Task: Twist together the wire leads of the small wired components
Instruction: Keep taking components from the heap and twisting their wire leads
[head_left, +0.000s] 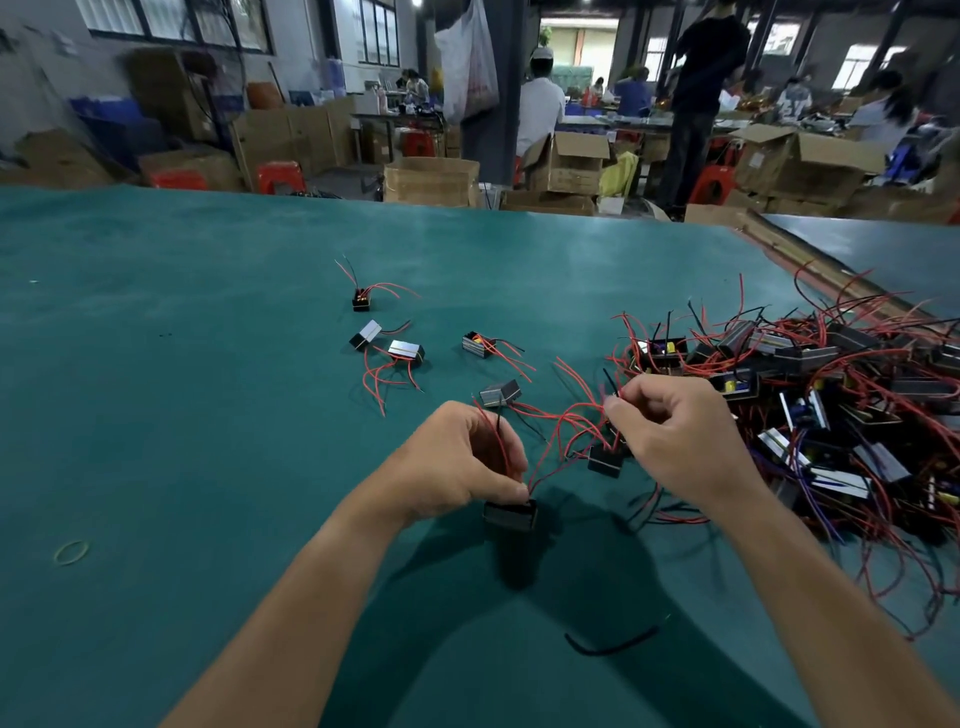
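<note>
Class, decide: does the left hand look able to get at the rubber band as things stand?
Probably yes: only bare table lies between the left hand and rubber band, though it grips a wired part.

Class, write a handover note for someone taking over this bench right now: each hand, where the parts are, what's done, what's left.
Left hand: grips a black component at its top, where its red leads come out.
Right hand: pinches red and black lead ends.
A second component lies between the hands, with leads running up among them.
Five components lie apart beyond the hands; I cannot tell whether their leads are twisted.
Left: finish this twist, then the pile at right.
</note>
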